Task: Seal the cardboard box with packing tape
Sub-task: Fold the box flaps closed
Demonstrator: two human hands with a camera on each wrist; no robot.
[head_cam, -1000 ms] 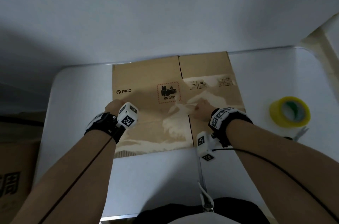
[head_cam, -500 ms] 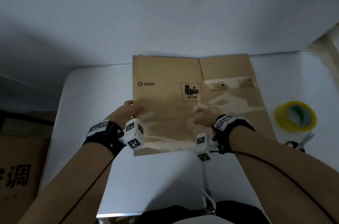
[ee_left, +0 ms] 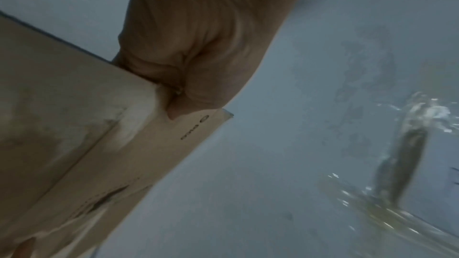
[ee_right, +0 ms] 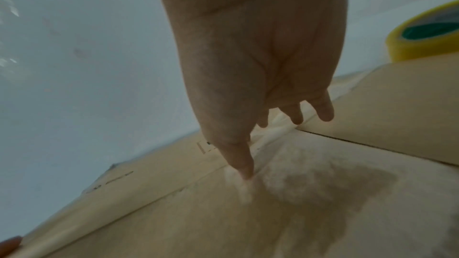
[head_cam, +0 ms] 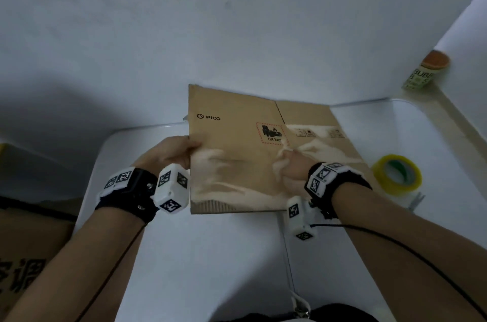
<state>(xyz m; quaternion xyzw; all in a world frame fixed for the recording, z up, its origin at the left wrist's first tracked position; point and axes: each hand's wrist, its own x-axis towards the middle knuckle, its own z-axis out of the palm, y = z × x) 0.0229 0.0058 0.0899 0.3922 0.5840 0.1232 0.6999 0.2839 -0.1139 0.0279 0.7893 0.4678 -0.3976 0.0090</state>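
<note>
A flattened brown cardboard box (head_cam: 237,132) printed "PICO" lies on the white table (head_cam: 210,255), its left side tilted up. My left hand (head_cam: 168,153) grips the box's left edge, thumb on top and fingers underneath; the left wrist view shows that hand (ee_left: 198,46) curled round the cardboard (ee_left: 62,125). My right hand (head_cam: 292,169) rests on the middle of the box near its seam. In the right wrist view its fingers (ee_right: 244,166) are straight, with a fingertip touching the cardboard (ee_right: 323,203). A yellow roll of packing tape (head_cam: 398,174) sits on the table right of the box.
Scissors (head_cam: 416,200) lie just in front of the tape roll (ee_right: 427,36). A container with an orange lid (head_cam: 424,71) stands on a ledge at the far right. Another cardboard box (head_cam: 26,255) sits on the floor to the left. A wall rises behind the table.
My left hand went from lying on top of the box to gripping its left edge, which has risen. The right hand stays on the box's middle.
</note>
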